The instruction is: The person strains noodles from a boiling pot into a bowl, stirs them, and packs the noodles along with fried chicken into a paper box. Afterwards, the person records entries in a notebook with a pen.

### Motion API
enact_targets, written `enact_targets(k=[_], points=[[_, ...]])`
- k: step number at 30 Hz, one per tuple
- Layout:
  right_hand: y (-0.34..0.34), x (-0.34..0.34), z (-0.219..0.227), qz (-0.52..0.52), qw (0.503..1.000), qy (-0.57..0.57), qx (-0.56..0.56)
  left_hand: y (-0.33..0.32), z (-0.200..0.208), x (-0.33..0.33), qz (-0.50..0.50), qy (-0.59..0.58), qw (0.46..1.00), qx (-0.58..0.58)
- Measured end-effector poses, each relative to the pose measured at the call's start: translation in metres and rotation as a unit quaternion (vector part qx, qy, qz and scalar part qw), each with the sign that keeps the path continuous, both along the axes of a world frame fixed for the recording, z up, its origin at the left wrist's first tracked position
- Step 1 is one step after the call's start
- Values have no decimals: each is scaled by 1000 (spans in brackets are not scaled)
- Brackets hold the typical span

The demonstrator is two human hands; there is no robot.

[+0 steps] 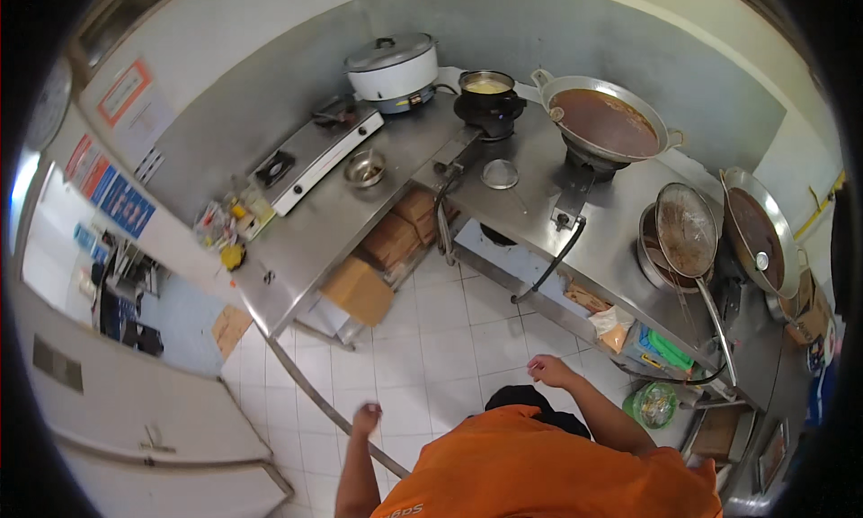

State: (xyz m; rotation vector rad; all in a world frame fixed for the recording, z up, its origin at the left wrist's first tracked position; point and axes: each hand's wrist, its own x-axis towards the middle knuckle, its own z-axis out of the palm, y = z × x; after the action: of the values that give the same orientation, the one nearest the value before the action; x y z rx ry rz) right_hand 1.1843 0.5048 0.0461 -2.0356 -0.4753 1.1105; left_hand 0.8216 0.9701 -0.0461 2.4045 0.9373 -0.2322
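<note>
My left hand [367,418] hangs low over the white floor tiles, fingers curled in, with nothing visible in it. My right hand [552,371] is raised in front of the steel counter's lower shelf, its fingers loosely bent and a little apart, holding nothing. On the counter [539,208] ahead lies a small round strainer [500,174]. Beyond it a black pot [490,106] with pale contents stands on a burner. A wide wok [604,122] of reddish-brown liquid sits on another burner. To the right, a long-handled mesh strainer [687,230] rests over a pot [649,257].
A second wok [753,235] stands at far right. On the left counter are a white rice cooker [393,73], a two-burner stove [328,158] and a steel bowl [365,169]. Cardboard boxes [360,290] lie below. A hose [310,394] crosses the floor; a green basket [651,405] stands right.
</note>
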Motion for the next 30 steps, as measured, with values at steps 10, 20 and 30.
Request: enact_targets(k=[10, 20, 30], points=[[120, 214, 16, -232, 932, -275, 43, 130, 116, 491, 72, -202, 881, -422], [265, 433, 33, -197, 847, -409, -275, 159, 84, 739, 123, -108, 872, -462], [276, 436, 14, -284, 859, -367, -219, 160, 63, 774, -37, -90, 858, -505]])
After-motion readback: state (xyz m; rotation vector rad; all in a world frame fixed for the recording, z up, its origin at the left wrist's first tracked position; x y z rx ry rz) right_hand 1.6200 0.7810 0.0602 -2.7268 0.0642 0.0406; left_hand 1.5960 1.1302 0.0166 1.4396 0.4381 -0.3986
